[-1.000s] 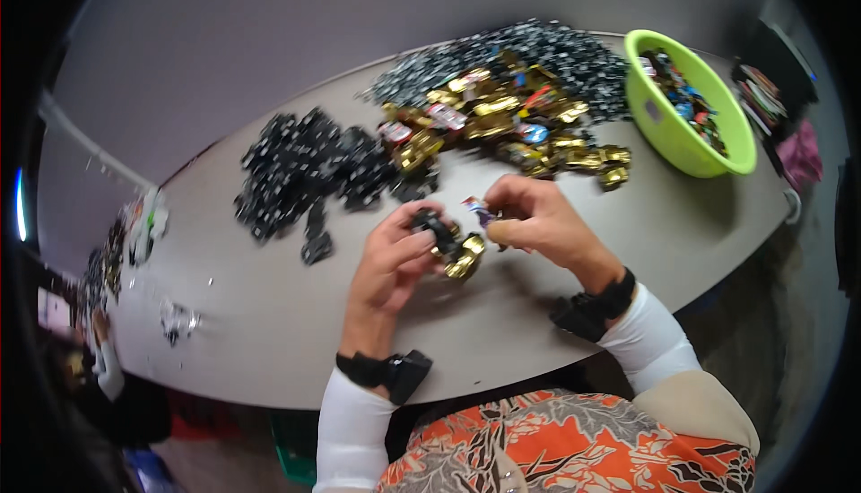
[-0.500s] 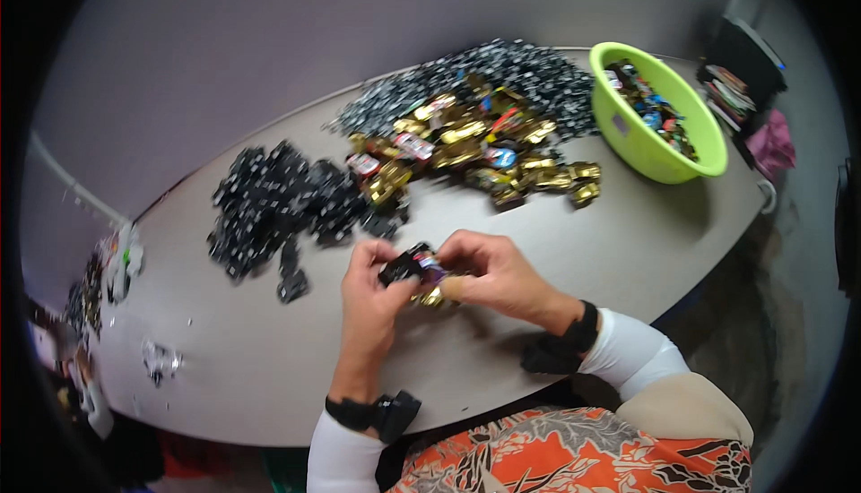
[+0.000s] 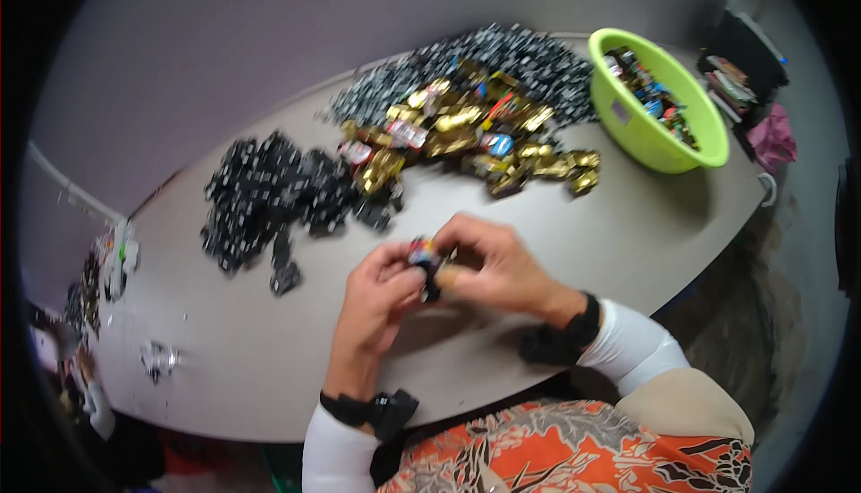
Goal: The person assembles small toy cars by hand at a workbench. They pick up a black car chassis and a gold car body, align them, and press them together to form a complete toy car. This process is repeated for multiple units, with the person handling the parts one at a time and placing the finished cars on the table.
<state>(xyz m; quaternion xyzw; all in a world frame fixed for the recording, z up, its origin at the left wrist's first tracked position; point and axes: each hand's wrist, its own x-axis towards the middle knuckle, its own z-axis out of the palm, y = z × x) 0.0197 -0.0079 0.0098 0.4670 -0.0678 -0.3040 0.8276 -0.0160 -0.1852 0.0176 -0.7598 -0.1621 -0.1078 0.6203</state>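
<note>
Over the near middle of the table, my left hand and my right hand meet with bent fingers. Between their fingertips is a small printed packet in red, yellow and blue, with a dark part below it. Motion blur and the fingers hide much of it, and its exact kind cannot be made out. Beyond my hands lies a heap of shiny gold-and-brown printed wrappers. A pile of small black plastic pieces sits to the left, touching the wrappers' edge.
Behind the wrappers spreads a broad heap of small grey-black pieces. A lime-green basin with colourful packets stands at the right. Crumpled clear plastic lies on the table at left. Another person's hand shows at the far left edge.
The item between my hands has turned: the black flat part and gold foil seen before are mostly out of sight, and a colourful printed end now points up. My right hand has risen slightly.
</note>
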